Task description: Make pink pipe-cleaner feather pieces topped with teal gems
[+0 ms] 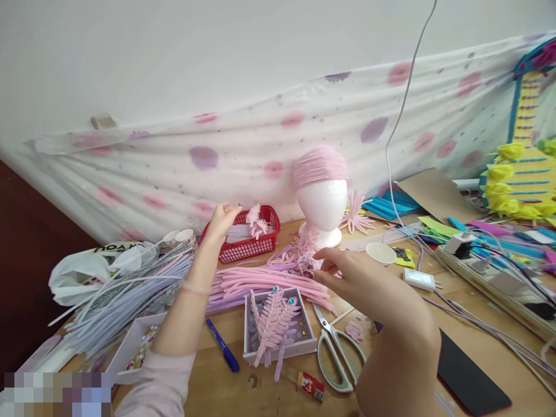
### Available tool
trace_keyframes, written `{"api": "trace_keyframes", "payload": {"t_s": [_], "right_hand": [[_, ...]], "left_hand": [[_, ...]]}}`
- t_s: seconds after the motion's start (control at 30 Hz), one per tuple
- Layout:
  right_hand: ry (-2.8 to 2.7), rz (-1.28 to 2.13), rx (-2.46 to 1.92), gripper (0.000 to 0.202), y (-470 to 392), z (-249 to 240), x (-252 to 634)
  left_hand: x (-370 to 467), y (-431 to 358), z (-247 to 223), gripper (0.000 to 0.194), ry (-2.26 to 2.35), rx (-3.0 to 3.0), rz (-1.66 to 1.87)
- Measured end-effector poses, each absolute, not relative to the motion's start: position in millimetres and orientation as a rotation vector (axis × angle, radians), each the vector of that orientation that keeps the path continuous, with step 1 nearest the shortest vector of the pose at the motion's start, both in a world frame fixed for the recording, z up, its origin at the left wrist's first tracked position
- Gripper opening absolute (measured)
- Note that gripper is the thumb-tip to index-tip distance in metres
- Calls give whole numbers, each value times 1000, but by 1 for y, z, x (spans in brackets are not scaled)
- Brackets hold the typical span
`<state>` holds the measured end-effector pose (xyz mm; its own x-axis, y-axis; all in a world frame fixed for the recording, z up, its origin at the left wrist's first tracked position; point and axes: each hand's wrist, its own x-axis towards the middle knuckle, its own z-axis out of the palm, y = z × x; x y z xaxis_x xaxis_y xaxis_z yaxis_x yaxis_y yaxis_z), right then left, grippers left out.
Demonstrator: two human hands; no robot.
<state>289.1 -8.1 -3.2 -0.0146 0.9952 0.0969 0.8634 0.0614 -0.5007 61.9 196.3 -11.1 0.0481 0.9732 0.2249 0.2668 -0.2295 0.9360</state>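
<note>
My left hand is raised over the near side of a red plastic basket, thumb and finger pinched. A tiny shiny speck shows at its fingertips, too small to name. My right hand is curled beside a pink fuzzy pom-like piece, in front of the foam head; what its fingertips close on is hidden. Pink pipe cleaners lie in a bundle between the hands. Below them, leaf-shaped pink pipe-cleaner pieces with blue gems rest on a white box of small beads.
A white foam head with a pink wrapped cap stands behind. Scissors, a blue marker and a red packet lie in front. Grey-white pipe cleaners fill the left; a power strip and cables run right.
</note>
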Motion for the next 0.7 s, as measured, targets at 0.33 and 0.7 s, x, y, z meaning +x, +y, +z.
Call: {"api": "trace_keyframes", "payload": {"t_s": [0.33,0.7], "right_hand": [[-2003,407,-1897,28,-1,-1,283],[-2153,362,-1817,24,2,2,263]], "left_hand": [[40,44,-91,9,1338,1930,526],[28,60,-95,22,1301,1806,767]]}}
